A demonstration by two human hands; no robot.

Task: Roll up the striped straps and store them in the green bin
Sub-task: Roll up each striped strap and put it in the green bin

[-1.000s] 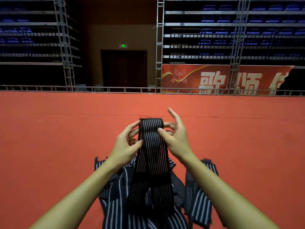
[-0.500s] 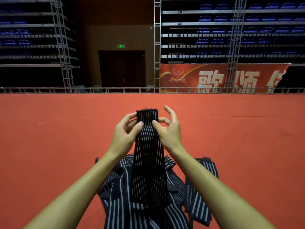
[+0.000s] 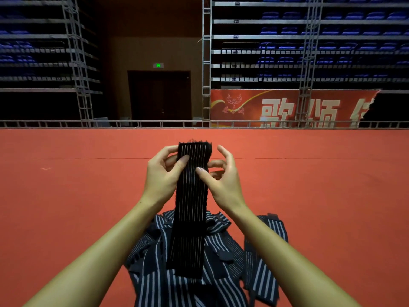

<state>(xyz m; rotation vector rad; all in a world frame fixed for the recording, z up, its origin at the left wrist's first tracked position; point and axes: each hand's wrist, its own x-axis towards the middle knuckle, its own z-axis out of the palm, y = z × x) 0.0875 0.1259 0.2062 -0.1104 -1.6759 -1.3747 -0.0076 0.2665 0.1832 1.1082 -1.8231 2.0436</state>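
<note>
A black strap with thin white stripes (image 3: 190, 218) hangs in front of me, its frayed top end level with my fingers and its lower end free above the pile. My left hand (image 3: 162, 176) pinches the strap's upper left edge between thumb and fingers. My right hand (image 3: 221, 178) pinches the upper right edge, thumb on the front. Below lies a heap of dark straps with broad white stripes (image 3: 194, 282) on the red floor. No green bin is in view.
The red carpeted floor (image 3: 66, 207) stretches wide on both sides and ahead. A low metal rail (image 3: 155, 124) bounds its far edge, with scaffold towers, blue seating tiers and a red banner (image 3: 287, 107) behind.
Both hands have drawn the strap upward through the fingers, so its lower end has risen off the pile and the hanging part is shorter.
</note>
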